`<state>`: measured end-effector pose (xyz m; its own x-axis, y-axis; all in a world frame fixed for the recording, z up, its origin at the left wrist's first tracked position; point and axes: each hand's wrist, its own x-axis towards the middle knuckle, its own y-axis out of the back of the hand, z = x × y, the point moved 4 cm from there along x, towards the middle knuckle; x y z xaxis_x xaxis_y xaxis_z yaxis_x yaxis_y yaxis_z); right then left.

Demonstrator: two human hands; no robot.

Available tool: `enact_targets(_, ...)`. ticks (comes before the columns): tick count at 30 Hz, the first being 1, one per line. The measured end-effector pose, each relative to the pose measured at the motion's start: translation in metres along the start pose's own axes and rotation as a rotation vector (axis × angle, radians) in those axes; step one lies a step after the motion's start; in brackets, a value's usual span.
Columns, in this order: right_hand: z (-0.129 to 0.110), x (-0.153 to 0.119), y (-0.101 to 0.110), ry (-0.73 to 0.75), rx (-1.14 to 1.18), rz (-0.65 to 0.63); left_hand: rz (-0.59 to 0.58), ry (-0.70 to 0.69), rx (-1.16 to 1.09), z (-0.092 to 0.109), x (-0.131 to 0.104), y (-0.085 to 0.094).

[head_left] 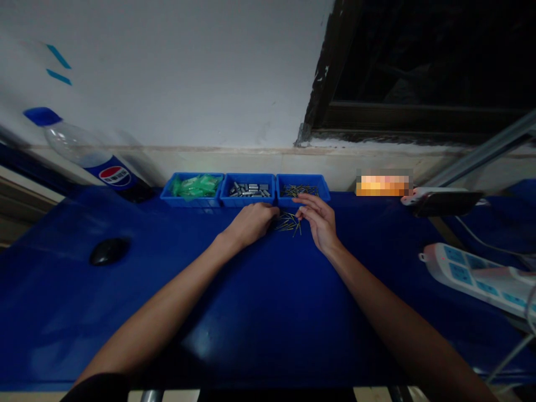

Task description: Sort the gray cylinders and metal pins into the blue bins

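Most of the left hand (250, 223) shows, fingers curled in; its tips are hidden, so I cannot tell if it grips anything. Just right of it, thin pins (287, 223) lie in a loose pile on the bench (268, 312), before a blue box (300, 178). Many point sideways, some cross. Right of the pile, about as near, the right hand (321, 222) has loosely bent fingers; whether they pinch a pin is too small to see.
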<state>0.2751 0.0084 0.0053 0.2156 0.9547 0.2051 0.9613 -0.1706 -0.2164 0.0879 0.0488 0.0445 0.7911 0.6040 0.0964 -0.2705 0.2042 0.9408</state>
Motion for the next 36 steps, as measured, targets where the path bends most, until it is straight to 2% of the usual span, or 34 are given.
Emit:
enact_targets(4, 0.0, 0.0, 0.0, -0.001, 0.018, -0.003, 0.021, 0.0, 0.07, 0.0, 0.0, 0.004)
enact_targets(10, 0.002, 0.001, 0.001, 0.004, 0.022, 0.014, 0.26, -0.055, -0.256, 0.002, 0.002, 0.017)
enact_targets(13, 0.004, 0.002, 0.0, 0.017, 0.003, -0.025, 0.393, -0.043, -0.378, 0.003, 0.003, 0.021)
enact_targets(17, 0.006, 0.0, -0.003, 0.0, -0.053, -0.108, 0.461, -0.051, -0.438, 0.005, 0.003, 0.02)
enact_targets(21, 0.008, 0.0, -0.004, -0.021, -0.062, -0.108, 0.447, -0.048, -0.43, 0.002, 0.003, 0.016)
enact_targets(24, 0.008, 0.0, -0.001, 0.015, -0.057, -0.045, 0.407, 0.009, -0.329, -0.003, 0.003, 0.011)
enact_targets(27, 0.006, 0.0, 0.004, 0.061, -0.035, 0.05, 0.294, 0.012, -0.151, -0.003, 0.003, 0.004)
enact_targets(32, 0.005, 0.001, 0.006, 0.04, -0.034, 0.068, 0.076, -0.164, 0.008, 0.013, 0.003, -0.007)
enact_targets(36, 0.003, 0.001, 0.005, 0.041, 0.029, 0.067, 0.011, -0.128, 0.049, 0.016, 0.003, -0.009)
